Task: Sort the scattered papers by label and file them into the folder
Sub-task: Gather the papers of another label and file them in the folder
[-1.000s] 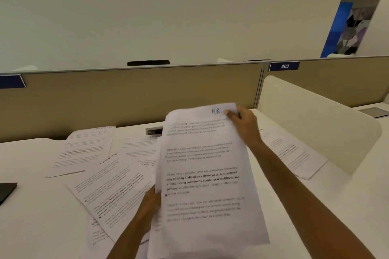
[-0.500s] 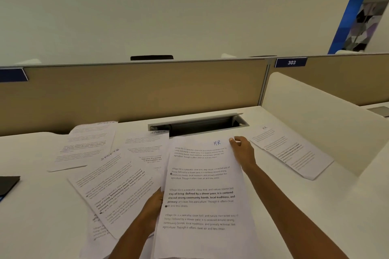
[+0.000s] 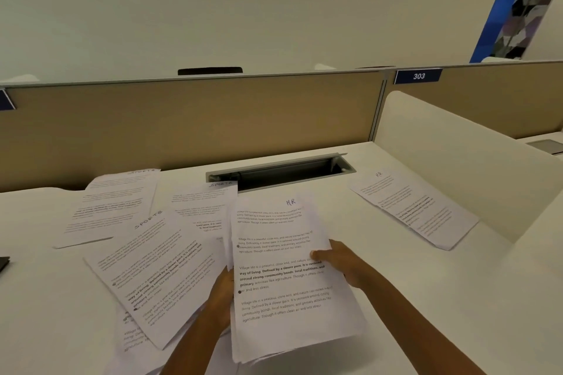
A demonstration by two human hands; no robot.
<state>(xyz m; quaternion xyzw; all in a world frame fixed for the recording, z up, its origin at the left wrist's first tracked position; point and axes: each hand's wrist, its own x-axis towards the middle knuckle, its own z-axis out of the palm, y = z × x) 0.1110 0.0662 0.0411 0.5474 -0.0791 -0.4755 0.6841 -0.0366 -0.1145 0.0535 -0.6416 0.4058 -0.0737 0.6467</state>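
Hands, left (image 3: 224, 298) and right (image 3: 344, 262), grip clamped on thin, flat HR paper stack (image 3: 283, 277).

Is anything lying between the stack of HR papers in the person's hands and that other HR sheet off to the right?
Nothing visible does. The HR stack is held by the left hand and right hand; between it and the lone HR sheet lies only bare white desk. The SPORTS sheets lie on the other side.
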